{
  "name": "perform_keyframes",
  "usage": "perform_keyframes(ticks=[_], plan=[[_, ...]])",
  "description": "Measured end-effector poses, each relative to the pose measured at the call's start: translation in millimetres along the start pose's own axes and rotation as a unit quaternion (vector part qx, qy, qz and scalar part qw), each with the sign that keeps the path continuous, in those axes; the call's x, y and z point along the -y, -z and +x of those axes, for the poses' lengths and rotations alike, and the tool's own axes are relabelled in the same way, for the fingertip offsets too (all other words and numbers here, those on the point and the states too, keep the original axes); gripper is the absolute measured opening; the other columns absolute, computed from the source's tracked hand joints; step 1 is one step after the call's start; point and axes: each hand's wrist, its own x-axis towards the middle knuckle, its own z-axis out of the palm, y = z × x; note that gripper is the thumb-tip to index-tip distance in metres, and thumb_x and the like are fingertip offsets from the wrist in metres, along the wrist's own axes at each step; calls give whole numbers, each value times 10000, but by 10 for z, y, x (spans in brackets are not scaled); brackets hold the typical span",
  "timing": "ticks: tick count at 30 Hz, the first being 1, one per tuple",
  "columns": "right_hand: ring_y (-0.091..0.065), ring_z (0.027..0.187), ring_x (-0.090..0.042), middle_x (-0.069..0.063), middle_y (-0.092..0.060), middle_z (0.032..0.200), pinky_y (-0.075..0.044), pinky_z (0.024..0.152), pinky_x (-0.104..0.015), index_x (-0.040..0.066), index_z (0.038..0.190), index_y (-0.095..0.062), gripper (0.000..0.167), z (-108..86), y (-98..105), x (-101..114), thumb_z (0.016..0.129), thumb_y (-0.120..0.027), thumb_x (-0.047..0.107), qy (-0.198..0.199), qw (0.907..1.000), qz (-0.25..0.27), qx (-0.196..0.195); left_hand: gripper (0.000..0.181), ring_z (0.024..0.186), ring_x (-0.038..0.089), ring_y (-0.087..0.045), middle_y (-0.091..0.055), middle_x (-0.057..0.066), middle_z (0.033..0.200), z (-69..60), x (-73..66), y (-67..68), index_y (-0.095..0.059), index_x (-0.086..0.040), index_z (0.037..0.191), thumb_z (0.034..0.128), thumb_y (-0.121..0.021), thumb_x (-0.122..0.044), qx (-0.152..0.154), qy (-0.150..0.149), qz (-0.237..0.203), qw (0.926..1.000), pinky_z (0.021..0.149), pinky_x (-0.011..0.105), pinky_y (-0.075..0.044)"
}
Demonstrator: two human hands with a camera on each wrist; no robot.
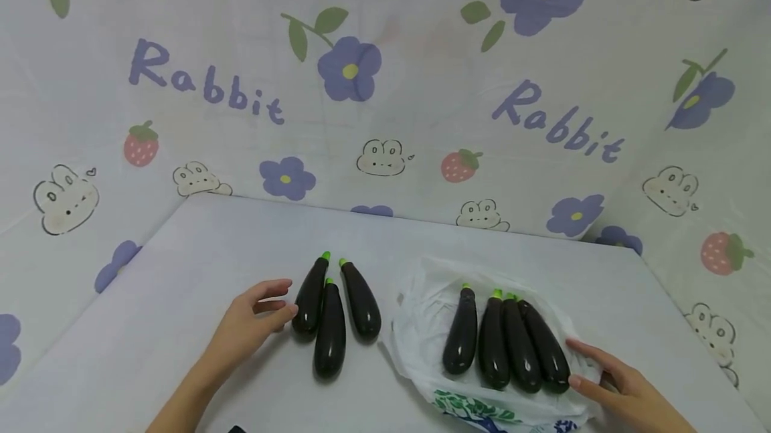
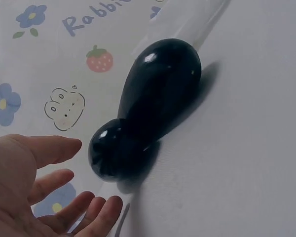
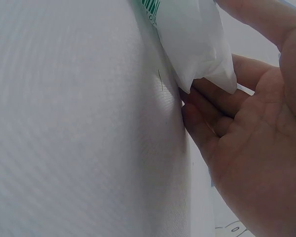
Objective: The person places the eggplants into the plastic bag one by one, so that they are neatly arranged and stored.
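Three dark, glossy eggplants with bright green tips lie loose on the table: a left one (image 1: 308, 299), a front one (image 1: 329, 336) and a right one (image 1: 361, 302). My left hand (image 1: 249, 319) is beside the left eggplant, fingers spread and loosely bent, holding nothing; the left wrist view shows a gap between that hand (image 2: 54, 187) and the nearest eggplant. Several more eggplants (image 1: 460, 336) lie side by side on a white plastic bag (image 1: 415, 339). At the bag's right edge, my right hand (image 1: 626, 389) rests with relaxed fingers against the plastic, near the rightmost eggplant (image 1: 545, 346).
The white table (image 1: 271, 232) carries everything. Behind and beside it hangs a cloth (image 1: 421, 85) printed with rabbits, flowers and strawberries. Green and blue print marks the front of the bag. A small dark object (image 1: 237, 429) shows at the bottom edge of the head view.
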Motion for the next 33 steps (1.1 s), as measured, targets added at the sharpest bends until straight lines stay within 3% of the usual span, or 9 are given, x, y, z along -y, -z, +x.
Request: perform_keyframes(ticks=[5,10,13,16,20,23,27,33], plan=[[-216,1492,-602,-360,-205,1655,-364,1092,-730,1,1626,-285,777,15,2,4,1058,-589,435,-86,9999,53,40,561,1320,372,-619,-568,223,1485,21,31,-46,-563,-55,1468,974,-755,-239,126,3,-135,9998,937,335,-593],[-336,1450,-543,-353,-257,1642,-409,1069,-698,4,1621,-305,749,0,1,-14,1064,-584,420,18,10000,-42,-17,576,1250,361,-669,-579,247,1465,16,52,-85,-564,-46,1469,968,-765,-244,155,-43,-109,9998,920,335,-597],[-400,1414,-460,-337,-292,1635,-436,1060,-662,11,1618,-321,731,-5,-1,-25,1068,-580,417,94,9999,-104,-56,576,1197,317,-703,-599,218,1456,11,43,-102,-582,-98,1467,953,-782,-266,72,26,138,9999,896,332,-597],[-485,1322,-271,-312,-327,1627,-467,1046,-603,28,1619,-333,722,-5,-1,-33,1068,-578,425,102,9997,-198,-91,579,1144,274,-728,-602,200,1457,3,21,-113,-593,-142,1465,942,-794,-288,50,55,337,9994,865,325,-588],[-467,1172,-127,-281,-380,1594,-482,1026,-541,38,1620,-336,731,6,1,-25,1061,-587,438,21,9997,-238,-96,615,1040,215,-755,-563,208,1493,-7,3,-113,-579,-163,1484,931,-804,-312,174,57,364,9992,823,323,-559],[-457,1150,-169,-273,-391,1577,-489,1007,-497,33,1623,-325,746,15,1,-10,1058,-589,443,-64,9998,-184,-54,659,969,177,-756,-526,222,1518,-8,3,-102,-551,-183,1511,922,-810,-331,357,101,315,9988,798,323,-541],[-461,1086,-149,-236,-430,1520,-480,914,-344,42,1631,-310,750,17,2,-13,1060,-586,442,-121,9998,-143,-4,671,954,169,-740,-532,231,1493,-8,15,-92,-535,-203,1528,928,-801,-343,532,155,256,9981,776,330,-545],[-469,1111,-180,-251,-414,1530,-482,899,-323,43,1634,-301,761,22,14,-15,1058,-586,451,-196,9997,-120,16,637,912,143,-714,-639,186,1389,13,30,-116,-531,-220,1537,966,-751,-398,568,-55,683,9960,761,308,-553]])
